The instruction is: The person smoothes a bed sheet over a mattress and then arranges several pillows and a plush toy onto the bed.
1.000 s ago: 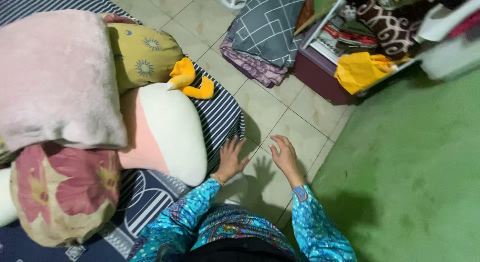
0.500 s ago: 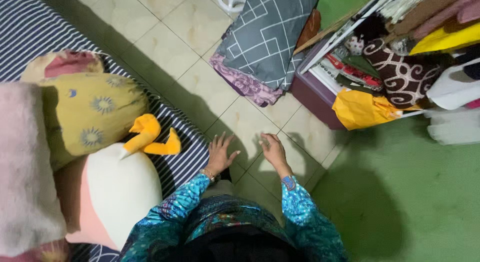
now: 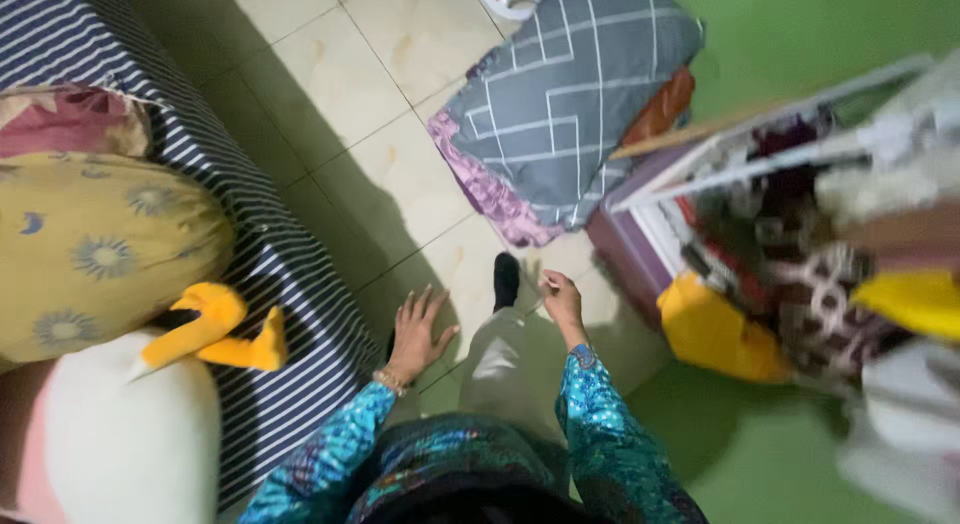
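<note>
Since a second ago I step toward the folded grey line-patterned blanket [image 3: 560, 94]; my left hand [image 3: 418, 329] stays spread and empty, my right hand [image 3: 562, 299] loosely curled, empty.

The scene is being lit dimly and unevenly from above, so that a broad shadow is being thrown across the tiled floor [image 3: 400, 74] beside the striped mattress [image 3: 290, 284], while a faint sheen is being picked up on the paler tiles. Strong motion blur is being shown on the right, where the clothes rack [image 3: 830, 234] is being smeared into streaks. The left hand [image 3: 415, 329] and right hand [image 3: 562, 299] are being rendered softly, without crisp edges.
</note>
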